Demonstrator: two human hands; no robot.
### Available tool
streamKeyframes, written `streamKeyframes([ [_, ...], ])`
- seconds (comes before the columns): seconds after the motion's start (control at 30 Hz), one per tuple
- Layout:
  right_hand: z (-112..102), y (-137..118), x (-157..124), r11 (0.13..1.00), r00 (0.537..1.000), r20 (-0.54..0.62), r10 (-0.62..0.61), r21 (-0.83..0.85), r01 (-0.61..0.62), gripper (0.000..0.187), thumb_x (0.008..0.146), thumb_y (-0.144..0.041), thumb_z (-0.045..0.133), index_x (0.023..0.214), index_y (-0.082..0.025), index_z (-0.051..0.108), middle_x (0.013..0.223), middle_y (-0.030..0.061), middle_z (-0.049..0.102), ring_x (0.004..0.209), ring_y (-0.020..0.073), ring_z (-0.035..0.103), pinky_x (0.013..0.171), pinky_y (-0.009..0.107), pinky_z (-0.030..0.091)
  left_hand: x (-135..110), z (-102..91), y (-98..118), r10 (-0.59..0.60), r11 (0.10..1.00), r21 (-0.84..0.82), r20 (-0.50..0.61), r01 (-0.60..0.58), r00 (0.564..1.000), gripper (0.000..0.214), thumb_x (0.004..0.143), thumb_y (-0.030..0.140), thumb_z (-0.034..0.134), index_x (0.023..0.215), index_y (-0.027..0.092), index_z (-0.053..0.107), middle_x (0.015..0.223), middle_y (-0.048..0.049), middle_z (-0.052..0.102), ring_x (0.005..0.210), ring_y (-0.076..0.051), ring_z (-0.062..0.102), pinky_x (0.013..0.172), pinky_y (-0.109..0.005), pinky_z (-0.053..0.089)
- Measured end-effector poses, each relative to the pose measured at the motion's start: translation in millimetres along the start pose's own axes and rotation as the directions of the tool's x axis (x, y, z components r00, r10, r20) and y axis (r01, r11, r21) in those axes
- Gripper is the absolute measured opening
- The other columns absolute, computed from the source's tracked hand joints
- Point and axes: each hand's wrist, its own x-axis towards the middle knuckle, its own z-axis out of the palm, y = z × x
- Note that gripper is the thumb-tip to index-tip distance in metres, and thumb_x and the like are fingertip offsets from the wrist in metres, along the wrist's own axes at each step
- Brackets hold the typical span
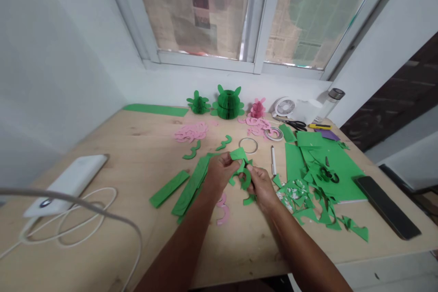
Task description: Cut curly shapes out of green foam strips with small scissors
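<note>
My left hand is closed on a piece of green paper, pinched between thumb and fingers. Close beside it, my right hand has its fingers closed at a curved green paper piece. A small dark spot shows by the right thumb; I cannot make out what it is. Under the hands lie green paper strips and a pink wavy paper cutout. Two green wavy cutouts, one of them a left cutout, rest just beyond the left hand.
Green scraps, small scissors and green sheets lie at right, by a black slab. A white pen, tape rolls and pink cutouts lie beyond. Honeycomb paper figures stand behind. A cable crosses the left.
</note>
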Motion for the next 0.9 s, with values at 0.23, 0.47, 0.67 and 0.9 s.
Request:
streamKeyframes([
  [0.23, 0.6, -1.0, 0.1, 1.000, 1.000, 0.017, 0.012, 0.008, -0.012, 0.055, 0.068, -0.068, 0.067, 0.060, -0.014, 0.062, 0.035, -0.0104, 0.031, 0.031, 0.0034, 0.018, 0.035, 0.021, 0.009, 0.3, -4.8, 2.3, -0.001, 1.000, 0.024, 0.059, -0.001, 0.998, 0.020, 0.058, 0.030, 0.074, 0.069, 0.014, 0.070, 0.060, -0.0003, 0.065, 0.049, -0.011, 0.053, 0.047, -0.022, 0.045],
  [0.47, -0.9, 1.7, 2.1, 1.000, 1.000, -0.029, 0.008, -0.002, -0.008, 0.055, 0.068, -0.069, 0.066, 0.063, -0.015, 0.062, 0.034, -0.0105, 0.031, 0.031, 0.0040, 0.019, 0.036, 0.022, 0.010, -2.9, -2.4, 6.6, -0.015, 1.000, -0.019, 0.029, 0.015, 0.999, 0.016, 0.058, 0.029, 0.073, 0.061, 0.015, 0.065, 0.055, 0.0009, 0.062, 0.049, -0.010, 0.051, 0.049, -0.021, 0.044],
  [0.67, -0.1, 2.1, 1.6, 1.000, 0.999, -0.033, 0.017, 0.001, -0.017, 0.054, 0.069, -0.070, 0.065, 0.063, -0.016, 0.060, 0.035, -0.0106, 0.032, 0.032, 0.0044, 0.019, 0.035, 0.021, 0.010, 0.8, -3.3, 1.1, -0.044, 0.995, -0.094, -0.020, 0.042, 0.999, 0.019, 0.057, 0.027, 0.074, 0.054, 0.016, 0.058, 0.053, 0.0023, 0.059, 0.049, -0.008, 0.051, 0.050, -0.021, 0.045],
  [0.9, 1.0, 4.8, 2.5, 0.999, 0.999, -0.022, -0.027, -0.045, 0.026, 0.061, 0.072, -0.069, 0.063, 0.044, -0.020, 0.041, 0.033, -0.0079, 0.032, 0.031, 0.0039, 0.021, 0.035, 0.022, 0.010, 1.8, -2.4, -2.0, -0.061, 0.989, -0.137, -0.075, 0.051, 0.995, 0.023, 0.057, 0.029, 0.076, 0.060, 0.016, 0.057, 0.051, 0.0053, 0.054, 0.042, -0.005, 0.042, 0.042, -0.018, 0.035],
])
